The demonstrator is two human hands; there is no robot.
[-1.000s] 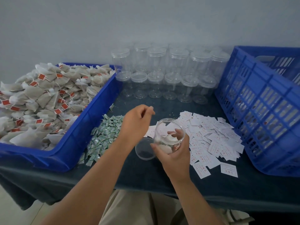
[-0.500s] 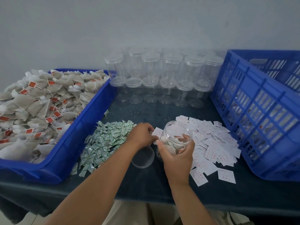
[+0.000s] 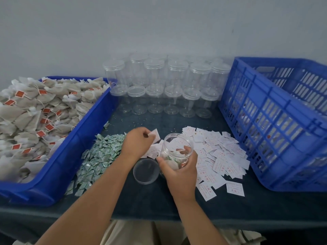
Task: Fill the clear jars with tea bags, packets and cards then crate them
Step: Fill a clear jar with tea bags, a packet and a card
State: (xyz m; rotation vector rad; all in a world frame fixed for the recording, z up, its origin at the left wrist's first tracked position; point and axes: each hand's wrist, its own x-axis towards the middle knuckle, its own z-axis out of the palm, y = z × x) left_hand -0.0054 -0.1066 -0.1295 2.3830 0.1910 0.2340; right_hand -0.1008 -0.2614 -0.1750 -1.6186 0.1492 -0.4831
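My right hand point(image 3: 178, 169) grips an open clear jar point(image 3: 174, 149), tilted toward me, with tea bags and a green packet inside. Just left of the jar's mouth, my left hand point(image 3: 137, 145) pinches a white card point(image 3: 153, 135) lifted from the pile. The jar's clear lid point(image 3: 146, 171) lies upturned on the dark cloth between my wrists. White cards point(image 3: 217, 152) are spread to the right of the jar. Small green packets point(image 3: 99, 156) are heaped to the left. A blue tray point(image 3: 58, 156) at far left is piled with tea bags point(image 3: 35, 112).
Several lidded empty clear jars point(image 3: 164, 85) stand stacked in two tiers at the back against the wall. A tall blue slatted crate point(image 3: 276, 121) fills the right side. The table's front edge runs just below my forearms.
My left hand dropped from above the jar to the card pile, then rose a little with a card pinched. My right hand kept holding the jar. The camera tilted down.
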